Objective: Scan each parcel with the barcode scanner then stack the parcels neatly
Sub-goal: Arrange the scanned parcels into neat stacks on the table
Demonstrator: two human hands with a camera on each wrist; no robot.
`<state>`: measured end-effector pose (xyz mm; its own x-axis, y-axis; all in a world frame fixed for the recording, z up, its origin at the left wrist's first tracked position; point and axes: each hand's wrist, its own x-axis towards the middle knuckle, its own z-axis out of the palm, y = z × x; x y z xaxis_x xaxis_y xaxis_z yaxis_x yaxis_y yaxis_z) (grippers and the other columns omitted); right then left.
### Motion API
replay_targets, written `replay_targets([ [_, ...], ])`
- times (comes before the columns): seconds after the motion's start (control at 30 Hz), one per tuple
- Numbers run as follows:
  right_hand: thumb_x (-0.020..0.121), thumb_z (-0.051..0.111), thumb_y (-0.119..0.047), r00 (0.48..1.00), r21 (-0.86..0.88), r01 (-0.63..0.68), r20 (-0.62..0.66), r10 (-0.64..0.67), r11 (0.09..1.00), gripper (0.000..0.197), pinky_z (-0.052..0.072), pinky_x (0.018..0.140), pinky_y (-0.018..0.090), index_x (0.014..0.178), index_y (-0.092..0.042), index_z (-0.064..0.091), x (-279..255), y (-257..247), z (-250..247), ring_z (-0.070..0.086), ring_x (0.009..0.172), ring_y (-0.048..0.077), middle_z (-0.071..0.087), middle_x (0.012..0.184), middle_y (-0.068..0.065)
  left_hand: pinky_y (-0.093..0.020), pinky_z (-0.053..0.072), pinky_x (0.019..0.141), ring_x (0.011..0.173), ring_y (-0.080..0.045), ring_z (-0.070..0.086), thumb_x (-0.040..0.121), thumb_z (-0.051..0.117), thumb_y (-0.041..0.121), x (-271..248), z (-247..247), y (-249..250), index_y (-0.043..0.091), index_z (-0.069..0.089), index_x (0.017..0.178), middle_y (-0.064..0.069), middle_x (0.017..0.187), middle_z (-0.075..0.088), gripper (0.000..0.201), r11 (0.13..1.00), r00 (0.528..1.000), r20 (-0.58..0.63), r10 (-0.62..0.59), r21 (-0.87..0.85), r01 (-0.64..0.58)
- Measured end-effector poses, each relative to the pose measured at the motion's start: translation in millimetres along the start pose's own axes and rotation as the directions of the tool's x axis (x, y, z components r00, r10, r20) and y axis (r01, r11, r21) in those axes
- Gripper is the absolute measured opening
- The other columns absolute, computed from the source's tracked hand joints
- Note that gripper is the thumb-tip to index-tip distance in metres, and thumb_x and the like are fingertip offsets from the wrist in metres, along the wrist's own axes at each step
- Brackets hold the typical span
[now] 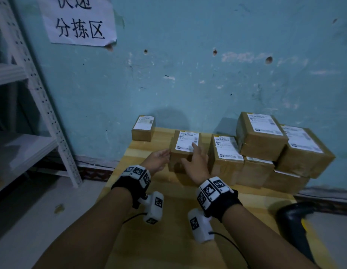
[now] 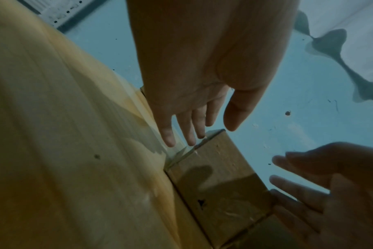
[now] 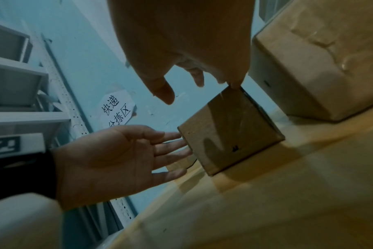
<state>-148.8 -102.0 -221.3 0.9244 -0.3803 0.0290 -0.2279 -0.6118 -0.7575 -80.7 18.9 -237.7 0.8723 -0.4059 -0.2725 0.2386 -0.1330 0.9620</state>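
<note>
A small brown parcel [image 1: 185, 152] with a white label stands mid-table. My left hand [image 1: 160, 159] is open, its straight fingers at the parcel's left side. The right hand [image 1: 195, 162] lies open over the parcel's top right, index finger on the label. In the left wrist view the left hand [image 2: 192, 121] reaches the corner of the parcel [image 2: 219, 185]. In the right wrist view the right hand [image 3: 181, 59] touches the top edge of the parcel [image 3: 230, 134] with its fingertips, thumb apart. A black and yellow barcode scanner [image 1: 292, 216] lies at the table's right edge.
One small parcel [image 1: 143, 128] sits at the table's back left against the wall. Several larger parcels [image 1: 261, 136] are piled at the right, the nearest parcel [image 1: 226, 154] close beside the one under my hands. A white metal rack [image 1: 42, 105] stands left of the wooden table [image 1: 149, 239].
</note>
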Motion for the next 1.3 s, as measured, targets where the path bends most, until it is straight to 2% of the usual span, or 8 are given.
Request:
replay_targets([
  [0.13,0.089,0.055,-0.018,0.995,0.084,-0.096,-0.025,0.098,0.992,0.081,0.009,0.121,0.039,0.151,-0.009,0.004,3.9,0.0,7.7,0.004,0.147,0.030,0.003,0.160,0.009,-0.019,0.039,0.066,0.115,-0.020,0.053,0.095,0.042,-0.002,-6.1,-8.5,-1.3,0.006,0.019,0.148,-0.008,0.152,0.031,0.058,0.999,0.999,0.021,0.029,0.021,-0.030],
  [0.2,0.089,0.056,-0.014,0.983,0.235,-0.160,-0.046,0.175,0.959,0.084,0.012,0.121,0.038,0.151,-0.006,0.001,8.0,0.2,11.4,0.010,0.147,0.029,0.008,0.159,0.011,-0.013,0.033,0.049,0.077,-0.011,0.049,0.094,0.039,-0.007,-6.5,-10.9,-4.2,0.004,0.021,0.147,-0.010,0.135,0.049,0.057,0.999,0.997,0.060,0.037,0.019,-0.038],
  [0.27,0.088,0.057,-0.012,0.962,0.381,-0.228,-0.051,0.267,0.896,0.083,0.018,0.119,0.040,0.151,-0.006,0.003,13.7,0.6,14.9,0.019,0.145,0.030,0.019,0.157,0.013,-0.012,0.034,0.044,0.076,-0.013,0.045,0.092,0.037,-0.012,-5.3,-12.0,-5.5,0.004,0.027,0.145,-0.003,0.109,0.058,0.057,0.996,0.995,0.088,0.053,0.069,-0.059],
  [0.4,0.083,0.061,-0.017,0.951,0.443,-0.261,-0.034,0.308,0.858,0.075,0.030,0.114,0.045,0.146,-0.008,0.022,24.2,1.3,20.9,0.034,0.137,0.031,0.038,0.148,0.013,-0.017,0.044,0.070,0.094,-0.014,0.054,0.088,0.039,-0.012,-4.3,-11.1,-0.3,0.005,0.040,0.138,-0.005,0.115,0.055,0.052,0.974,0.986,0.115,0.118,0.182,-0.138],
  [0.73,0.060,0.061,-0.032,0.985,0.556,-0.136,-0.011,0.170,0.820,0.096,0.033,0.112,0.048,0.145,-0.010,0.024,93.8,-32.1,47.6,0.033,0.136,0.032,0.031,0.149,0.012,-0.003,0.043,0.058,0.077,0.000,0.049,0.090,0.041,-0.011,51.2,-39.9,23.4,0.004,0.039,0.138,0.011,0.089,0.052,0.050,0.931,0.957,-0.015,0.290,0.236,-0.279],
  [0.97,0.082,0.064,-0.020,0.986,0.475,-0.148,0.005,0.166,0.868,0.087,0.023,0.117,0.045,0.151,-0.018,0.011,124.2,-10.6,68.4,0.022,0.142,0.031,0.019,0.155,0.009,-0.017,0.046,0.077,0.104,-0.014,0.051,0.088,0.048,-0.007,94.9,-59.1,3.0,0.006,0.039,0.139,-0.008,0.125,0.055,0.053,0.933,0.968,-0.056,0.244,0.285,-0.219],
  [1.13,0.085,0.065,-0.016,1.000,0.256,0.024,-0.013,-0.022,0.966,0.079,0.014,0.117,0.036,0.147,-0.038,0.020,127.7,-2.0,71.8,0.003,0.147,0.028,-0.004,0.159,0.009,-0.034,0.035,0.110,0.121,-0.028,0.044,0.074,0.070,-0.004,114.4,-102.1,2.3,0.017,0.038,0.141,-0.017,0.138,0.034,0.077,0.906,0.846,-0.384,0.370,0.352,-0.236],
  [1.3,0.089,0.060,-0.020,0.999,0.126,0.038,0.032,-0.042,0.991,0.061,0.020,0.118,0.038,0.142,-0.036,0.035,140.1,-10.7,81.3,0.010,0.145,0.032,-0.010,0.158,0.007,-0.031,0.020,0.118,0.143,-0.026,0.020,0.082,0.064,0.001,129.5,-113.4,10.1,0.021,0.028,0.147,-0.012,0.156,0.009,0.077,0.843,0.942,-0.268,0.203,0.537,-0.029],
])
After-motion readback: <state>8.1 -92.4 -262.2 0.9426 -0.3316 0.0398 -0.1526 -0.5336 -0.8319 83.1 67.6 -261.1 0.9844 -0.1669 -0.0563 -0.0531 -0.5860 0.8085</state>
